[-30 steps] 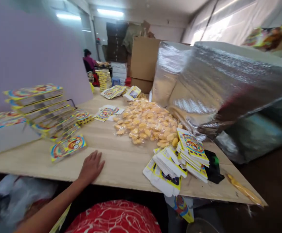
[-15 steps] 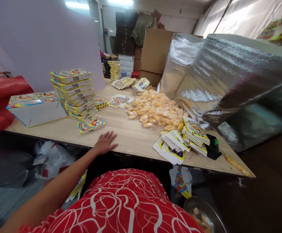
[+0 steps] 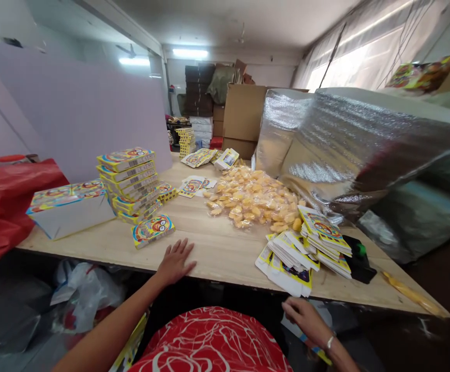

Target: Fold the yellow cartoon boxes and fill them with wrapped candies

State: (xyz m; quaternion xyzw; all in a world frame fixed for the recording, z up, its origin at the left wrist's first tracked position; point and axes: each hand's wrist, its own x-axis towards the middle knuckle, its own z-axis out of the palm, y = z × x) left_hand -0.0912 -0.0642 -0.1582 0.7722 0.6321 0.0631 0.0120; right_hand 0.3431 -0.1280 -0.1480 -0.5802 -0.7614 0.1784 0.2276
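Note:
My left hand (image 3: 176, 262) lies flat on the front edge of the wooden table, fingers spread, holding nothing. Just beyond its fingertips rests a small printed box (image 3: 153, 231) with a cartoon face. Behind that box rises a stack of similar boxes (image 3: 128, 178). My right hand (image 3: 304, 316), a bracelet at its wrist, is below the front edge with its fingers curled in; I see nothing in them. Nearest to it on the table are flattened printed cartons (image 3: 287, 258) in a loose pile. A heap of yellow pieces in clear wrappers (image 3: 254, 194) covers the table's middle.
A large white-sided box (image 3: 77, 214) and a red bag (image 3: 19, 206) are at the left. Silver foil sheeting (image 3: 349, 139) bulges along the right side. A black object with a green part (image 3: 359, 258) sits beside the cartons. Plastic bags (image 3: 93, 289) hang or lie under the table.
My right hand has come into view at the lower right, below the table edge. The view has tilted up. My left hand stays flat on the table.

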